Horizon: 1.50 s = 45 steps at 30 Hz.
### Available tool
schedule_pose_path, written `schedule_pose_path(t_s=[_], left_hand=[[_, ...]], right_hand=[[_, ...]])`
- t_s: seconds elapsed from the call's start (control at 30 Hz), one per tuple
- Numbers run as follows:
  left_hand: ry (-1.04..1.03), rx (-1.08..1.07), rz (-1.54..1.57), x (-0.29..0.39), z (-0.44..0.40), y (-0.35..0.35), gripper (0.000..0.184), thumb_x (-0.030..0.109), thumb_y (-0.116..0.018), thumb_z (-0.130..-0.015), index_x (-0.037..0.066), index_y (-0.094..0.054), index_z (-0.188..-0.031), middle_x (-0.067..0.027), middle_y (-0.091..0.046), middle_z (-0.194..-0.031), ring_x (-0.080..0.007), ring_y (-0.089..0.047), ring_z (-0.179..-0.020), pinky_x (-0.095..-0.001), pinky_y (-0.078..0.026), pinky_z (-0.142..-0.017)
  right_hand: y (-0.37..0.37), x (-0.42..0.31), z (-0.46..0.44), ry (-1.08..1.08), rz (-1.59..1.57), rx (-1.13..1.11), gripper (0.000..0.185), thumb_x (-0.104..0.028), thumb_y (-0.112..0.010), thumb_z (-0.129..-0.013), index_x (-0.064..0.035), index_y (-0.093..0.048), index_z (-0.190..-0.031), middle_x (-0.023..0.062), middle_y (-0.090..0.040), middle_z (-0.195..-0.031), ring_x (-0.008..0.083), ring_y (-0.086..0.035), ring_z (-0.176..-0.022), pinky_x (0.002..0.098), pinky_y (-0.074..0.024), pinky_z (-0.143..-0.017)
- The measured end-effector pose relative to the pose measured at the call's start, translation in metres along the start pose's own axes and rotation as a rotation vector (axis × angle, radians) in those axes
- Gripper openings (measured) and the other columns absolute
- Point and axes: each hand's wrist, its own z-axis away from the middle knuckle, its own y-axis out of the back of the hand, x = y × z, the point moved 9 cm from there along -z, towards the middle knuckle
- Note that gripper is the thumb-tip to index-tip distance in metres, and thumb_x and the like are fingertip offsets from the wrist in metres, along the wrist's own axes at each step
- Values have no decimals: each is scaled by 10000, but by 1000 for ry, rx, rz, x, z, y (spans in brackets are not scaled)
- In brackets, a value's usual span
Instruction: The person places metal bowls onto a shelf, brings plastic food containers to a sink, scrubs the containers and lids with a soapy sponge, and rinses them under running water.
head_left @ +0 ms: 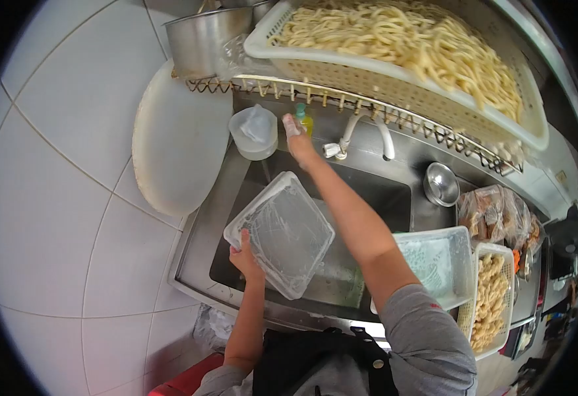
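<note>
My left hand (246,261) grips the left edge of a rectangular translucent plastic container (287,234), its thumb lying over the rim. The container is tilted above the sink (394,198), and whitish streaks show on its surface. My right hand (295,136) is stretched to the back of the sink, beside a bottle of yellow-green liquid with a teal cap (301,113). White foam seems to cover its fingers, which look curled together; what they hold, if anything, is hidden. Just left of it stands a white tub (253,140) with a crumpled translucent bag or sheet on top.
A white faucet (368,132) rises behind the sink. Above it, a wire rack (289,89) bears a basket (394,76) of thick noodles and a metal pot (206,41). A round white board (177,145) leans left. Rightward are a steel bowl (441,184), a wet tray (434,264) and a food-filled basket (508,297).
</note>
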Motion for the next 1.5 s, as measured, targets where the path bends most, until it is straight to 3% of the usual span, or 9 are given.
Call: schedule_pose_path(t_s=[0.17,0.37,0.63,0.77,0.97,1.07,1.13,1.37,1.5], left_hand=[[-67,36,-146,-10,-9,1,332,214,-762,-805,-4,-590,-986,-63,-643,-940,-126,-600,-819,-274,-474,-735],[-80,47,-211,-32,-16,-5,378,198,-782,-788,-41,-603,-1020,-84,-658,-967,-138,-590,-835,-273,-458,-773],[-13,54,-244,-49,-15,-8,366,192,-784,-784,-35,-604,-1010,-76,-656,-960,-137,-590,-830,-278,-462,-773],[43,49,-223,-54,-9,-19,350,185,-787,-780,-23,-605,-995,-70,-652,-952,-137,-591,-823,-282,-466,-764],[158,-111,-86,-99,-18,-34,357,205,-791,-774,-12,-606,-990,-52,-642,-938,-131,-588,-809,-285,-469,-745],[204,-236,-202,-119,-21,-57,363,248,-784,-780,-4,-610,-975,-43,-638,-915,-128,-587,-800,-280,-467,-726],[197,-306,-243,-126,-19,-79,365,266,-782,-779,3,-614,-967,-38,-636,-898,-126,-586,-793,-277,-465,-717],[181,-509,-293,-146,-19,-156,408,350,-792,-749,35,-624,-946,-36,-625,-860,-120,-577,-768,-271,-456,-705],[188,-549,-247,-148,-24,-172,436,369,-790,-746,32,-623,-966,-35,-623,-864,-126,-579,-765,-277,-459,-710]], right_hand=[[34,83,-27,129,1339,-178,335,-330,-545,-884,-96,-568,-1123,189,-573,-1121,415,-518,-1096,475,-417,-948],[66,126,-16,772,1642,-38,256,-186,-642,-774,-142,-592,-1021,150,-556,-1070,330,-528,-1037,432,-424,-912],[63,156,-71,272,1528,-317,75,-83,-635,-714,-107,-680,-769,141,-624,-948,313,-576,-965,431,-447,-845],[66,91,-22,667,1257,-88,255,-7,-603,-715,-70,-615,-962,164,-620,-1006,367,-560,-1002,465,-431,-878],[135,121,62,346,867,-125,320,22,-576,-728,-75,-613,-1031,164,-633,-972,409,-583,-983,467,-464,-870],[193,192,82,-186,921,-377,233,-12,-601,-765,-45,-655,-989,143,-667,-924,315,-643,-907,404,-496,-831],[217,221,95,-497,341,-468,143,-70,-558,-827,-16,-689,-847,157,-681,-883,267,-655,-859,353,-512,-792],[200,80,64,-320,-73,-399,187,21,-484,-865,52,-651,-944,121,-666,-907,164,-614,-778,282,-501,-729],[212,62,59,-436,-117,-246,191,-84,-553,-913,47,-630,-1028,37,-591,-736,80,-456,-557,229,-404,-514]])
